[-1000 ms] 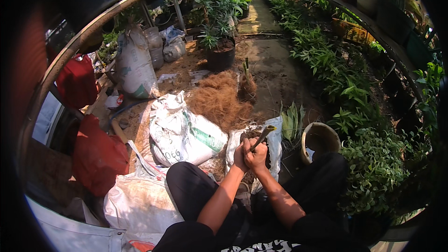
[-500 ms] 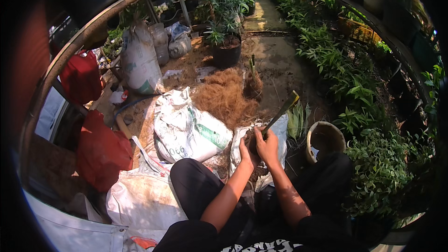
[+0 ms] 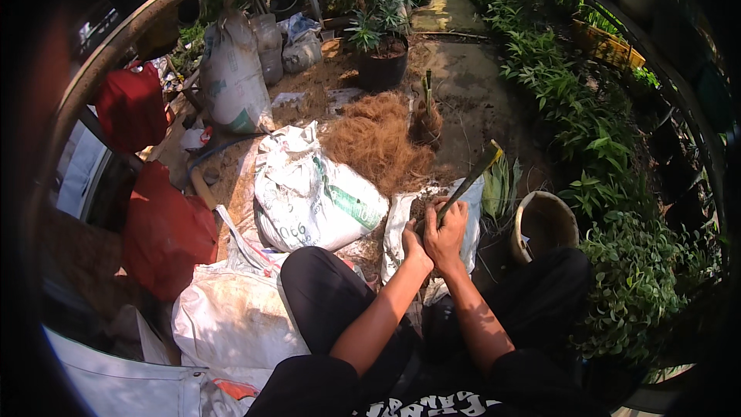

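Over a white sack [image 3: 392,251] between my knees, I hold a trimmed plant cutting [image 3: 472,176] by its base. Its thick green stem leans up to the right and ends in a yellowish cut tip. My left hand [image 3: 414,243] is closed against the left side of the dark, soil-covered base, which is mostly hidden by my fingers. My right hand [image 3: 446,236] wraps the base from the right, its thumb along the lower stem. Beyond them lies a heap of brown coir fibre [image 3: 374,139], and a second cutting with a fibre-wrapped base [image 3: 427,122] stands beside it.
A full white sack [image 3: 309,193] leans left of my hands; another [image 3: 239,317] lies by my left knee. Red bags [image 3: 170,232] are at far left. To the right stand a round pot [image 3: 546,226] and leafy plants [image 3: 629,286]. A potted shrub [image 3: 384,66] is ahead.
My hands have drawn closer together around the cutting's base, with the right hand turned more over it. The whole view has shifted slightly.
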Demonstrator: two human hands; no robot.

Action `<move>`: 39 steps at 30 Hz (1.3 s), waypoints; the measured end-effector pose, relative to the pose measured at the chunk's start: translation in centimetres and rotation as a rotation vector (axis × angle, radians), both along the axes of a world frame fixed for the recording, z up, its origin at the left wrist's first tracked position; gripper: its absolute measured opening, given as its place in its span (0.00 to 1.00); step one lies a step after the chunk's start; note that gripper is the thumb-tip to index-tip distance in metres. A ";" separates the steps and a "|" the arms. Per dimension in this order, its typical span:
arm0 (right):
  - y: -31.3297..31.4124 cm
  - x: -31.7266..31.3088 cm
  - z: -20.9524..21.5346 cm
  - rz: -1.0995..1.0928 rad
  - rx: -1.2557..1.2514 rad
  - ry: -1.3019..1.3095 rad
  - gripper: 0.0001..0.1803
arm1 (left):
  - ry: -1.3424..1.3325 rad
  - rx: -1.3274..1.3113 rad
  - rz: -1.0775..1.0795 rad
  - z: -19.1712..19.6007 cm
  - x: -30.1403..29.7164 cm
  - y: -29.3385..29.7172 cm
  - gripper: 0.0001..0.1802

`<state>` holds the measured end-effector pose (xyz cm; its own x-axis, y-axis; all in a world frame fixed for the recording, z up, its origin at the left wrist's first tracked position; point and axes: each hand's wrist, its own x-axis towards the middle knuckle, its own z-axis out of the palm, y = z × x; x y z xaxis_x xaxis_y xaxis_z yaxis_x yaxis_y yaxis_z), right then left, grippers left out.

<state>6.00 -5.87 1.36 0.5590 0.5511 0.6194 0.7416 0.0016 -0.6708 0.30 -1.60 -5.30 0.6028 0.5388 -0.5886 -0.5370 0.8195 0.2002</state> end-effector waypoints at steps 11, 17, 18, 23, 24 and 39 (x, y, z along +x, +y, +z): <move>-0.1 1.0 1.7 0.459 0.091 0.215 0.07 | -0.482 0.079 -0.071 0.6 -0.2 1.1 0.30; -0.1 0.3 -0.4 0.355 -0.036 0.314 0.14 | -0.371 0.118 -0.099 1.3 -0.8 0.5 0.47; -0.1 0.2 -0.3 0.336 -0.069 0.315 0.15 | -0.397 0.121 -0.096 2.1 -0.8 0.2 0.47; 0.0 0.9 -0.7 0.276 -0.203 0.485 0.21 | -0.315 0.139 -0.093 2.1 -0.2 -0.4 0.50; 0.0 0.8 -0.8 0.270 -0.182 0.491 0.21 | -0.314 0.133 -0.093 1.6 -0.2 -0.5 0.49; -0.2 2.8 0.9 0.505 0.025 0.446 0.11 | -0.285 0.087 -0.109 5.2 -0.6 -1.2 0.59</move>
<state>8.79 -6.10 2.27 0.4420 0.8002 0.4054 0.2982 0.2952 -0.9077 -0.28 -2.82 -0.08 0.7937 0.5031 -0.3420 -0.4918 0.8615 0.1262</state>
